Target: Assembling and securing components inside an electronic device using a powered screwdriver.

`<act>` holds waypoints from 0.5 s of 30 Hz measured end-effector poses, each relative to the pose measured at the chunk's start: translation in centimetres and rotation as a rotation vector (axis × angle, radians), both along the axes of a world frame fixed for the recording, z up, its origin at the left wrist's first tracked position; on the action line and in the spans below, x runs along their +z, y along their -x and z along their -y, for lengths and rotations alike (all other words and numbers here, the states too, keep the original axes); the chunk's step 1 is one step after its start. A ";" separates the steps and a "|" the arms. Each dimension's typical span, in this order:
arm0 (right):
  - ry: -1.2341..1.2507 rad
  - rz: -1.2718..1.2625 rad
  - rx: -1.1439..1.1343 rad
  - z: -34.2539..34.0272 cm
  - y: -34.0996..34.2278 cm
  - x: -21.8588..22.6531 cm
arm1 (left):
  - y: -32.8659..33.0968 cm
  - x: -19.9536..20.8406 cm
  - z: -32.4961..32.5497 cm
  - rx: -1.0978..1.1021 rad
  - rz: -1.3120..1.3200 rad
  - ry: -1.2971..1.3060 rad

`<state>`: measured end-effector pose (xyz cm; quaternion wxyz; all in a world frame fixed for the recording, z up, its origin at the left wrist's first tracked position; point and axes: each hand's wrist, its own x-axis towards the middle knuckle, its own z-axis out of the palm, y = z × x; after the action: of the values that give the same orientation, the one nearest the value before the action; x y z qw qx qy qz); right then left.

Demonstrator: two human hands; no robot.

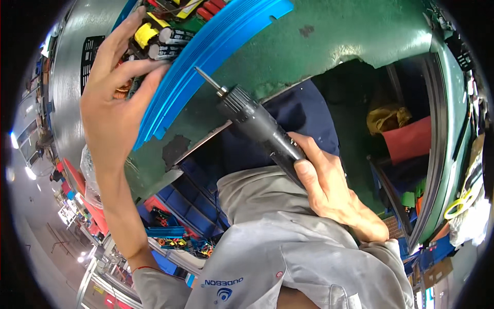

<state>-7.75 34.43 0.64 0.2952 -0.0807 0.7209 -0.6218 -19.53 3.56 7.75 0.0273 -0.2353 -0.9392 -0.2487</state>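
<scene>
My right hand [329, 188] is wrapped round a black electric screwdriver [262, 129], its thin metal bit pointing up and left. The bit's tip overlaps the outer side wall of a blue ribbed metal housing [206, 54]; I cannot tell if it touches. My left hand [110, 100] grips the housing from the left, thumb and one finger against the near wall and another finger stretched toward the far side. Inside the housing is a circuit board with black cylindrical capacitors [172, 44], a yellow-wrapped transformer [145, 35] and copper coils, partly hidden by my fingers.
The housing lies on a green worktop [350, 31] with worn patches. A black slotted plate [91, 59] is to the left. Below the edge, a blue crate [190, 190] holds more blue housings [167, 232]. An open compartment with a red sheet [409, 139] is at right.
</scene>
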 end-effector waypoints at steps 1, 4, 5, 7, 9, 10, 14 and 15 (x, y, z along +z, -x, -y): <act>0.009 -0.037 -0.017 0.1 -0.1 -0.2 | -0.1 -0.1 -0.1 0.010 0.019 -0.013; -0.025 -0.064 0.027 0.1 0.1 -0.1 | -0.4 0.0 -0.3 0.044 -0.006 0.027; -0.022 -0.061 0.025 0.2 0.0 -0.2 | -0.5 0.0 -0.4 0.042 -0.003 0.030; 0.020 -0.083 0.044 0.3 -0.1 -0.3 | -0.6 0.2 -0.5 0.059 0.013 0.006; 0.033 -0.072 0.038 0.1 -0.4 -0.5 | -0.7 0.3 -0.6 0.059 0.010 0.028; 0.042 -0.063 0.033 0.1 -0.6 -0.7 | -0.7 0.3 -0.6 0.059 0.005 0.048; 0.080 0.001 0.005 0.3 -0.7 -0.8 | -0.6 0.1 -0.3 0.027 -0.003 0.027; 0.096 0.035 0.020 0.3 -0.7 -0.7 | -0.7 0.1 -0.4 0.044 -0.005 0.037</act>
<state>-7.08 34.09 -0.11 0.3096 -0.0911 0.6841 -0.6541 -18.85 3.98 7.84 0.0308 -0.2155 -0.9485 -0.2299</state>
